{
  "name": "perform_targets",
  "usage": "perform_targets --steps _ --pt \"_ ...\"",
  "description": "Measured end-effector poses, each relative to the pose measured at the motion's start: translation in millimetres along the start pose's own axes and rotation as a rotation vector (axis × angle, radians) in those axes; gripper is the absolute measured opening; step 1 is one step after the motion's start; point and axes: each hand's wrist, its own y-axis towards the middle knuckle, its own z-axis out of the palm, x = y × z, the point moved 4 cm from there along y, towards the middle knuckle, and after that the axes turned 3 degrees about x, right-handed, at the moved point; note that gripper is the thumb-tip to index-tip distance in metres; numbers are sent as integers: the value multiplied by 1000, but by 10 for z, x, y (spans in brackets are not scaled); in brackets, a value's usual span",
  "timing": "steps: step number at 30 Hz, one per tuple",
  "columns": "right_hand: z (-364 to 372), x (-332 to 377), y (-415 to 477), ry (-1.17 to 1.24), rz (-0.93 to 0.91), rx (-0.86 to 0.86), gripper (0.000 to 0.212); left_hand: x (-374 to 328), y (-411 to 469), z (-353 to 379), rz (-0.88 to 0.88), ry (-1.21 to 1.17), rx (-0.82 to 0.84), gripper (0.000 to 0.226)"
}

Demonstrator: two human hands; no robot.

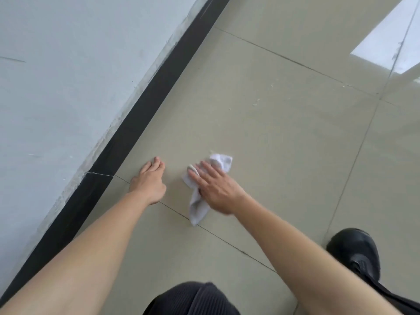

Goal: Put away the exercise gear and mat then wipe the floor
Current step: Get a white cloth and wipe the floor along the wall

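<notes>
A crumpled white cloth (200, 208) lies on the beige tiled floor (272, 133) in the middle of the view. My right hand (216, 187) presses flat on top of it, fingers spread, with the cloth sticking out beyond the fingertips and below the palm. My left hand (148, 180) rests on the bare floor to the left of the cloth, fingers together and pointing away from me, holding nothing. No exercise gear or mat is in view.
A pale wall (68, 76) with a black skirting board (141, 114) runs diagonally along the left. My knee in dark fabric (193, 298) and a black shoe (354, 253) are at the bottom. A bright window reflection (386, 42) lies on the tiles at top right.
</notes>
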Motion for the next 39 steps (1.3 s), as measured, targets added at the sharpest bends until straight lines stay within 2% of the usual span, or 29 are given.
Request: perform_targets --steps 2,3,5,7,9,10,11,12,17,18,21,23,24,28,30,32,34,36,37,39 --pt "-123 -415 365 -28 -20 -40 58 36 17 34 -4 -25 12 77" --pt "-228 -736 485 -22 40 -82 57 50 31 39 -10 -36 17 78" --pt "-433 -1446 523 9 309 -214 60 67 60 35 -11 -58 25 80" --pt "-600 -2041 360 98 699 -290 59 69 67 41 -2 -75 33 81" --pt "-758 -2307 247 290 1046 -334 61 64 70 33 8 -93 41 82" --pt "-810 -2309 303 343 1132 -337 64 58 73 29 13 -101 42 83" --pt "-866 -2246 431 347 1132 -332 67 57 75 22 16 -112 42 84" --pt "-904 -2124 602 325 1058 -325 67 59 78 15 20 -122 42 84" --pt "-641 -814 1400 95 268 -129 64 129 76 39 32 -138 36 89" --pt "-576 -548 1416 56 156 -80 66 134 72 38 36 -140 34 90" --pt "-460 -388 1238 60 6 -55 65 150 80 21 39 -139 22 88" --pt "-510 -764 1017 84 32 -141 58 165 90 13 41 -135 25 87" --pt "-527 -1052 870 112 116 -177 57 168 90 14 40 -130 31 87" --pt "-642 -2304 -31 289 696 -387 56 135 81 -8 5 -128 28 81" --pt "-672 -2610 -537 458 1044 -488 59 113 98 -38 -31 -101 16 75" --pt "-635 -2656 -807 491 1250 -554 62 30 119 -131 -76 -35 -14 68" --pt "-493 -2480 -784 397 1218 -499 59 -205 119 -303 -114 34 -98 60" --pt "-360 -2143 -596 305 1043 -434 58 -613 151 -479 -67 43 -204 56" --pt "-315 -1970 -487 258 930 -390 59 -855 197 -549 -24 37 -233 58" --pt "-314 -1792 -352 224 686 -320 58 -1342 363 -647 56 50 -223 76"
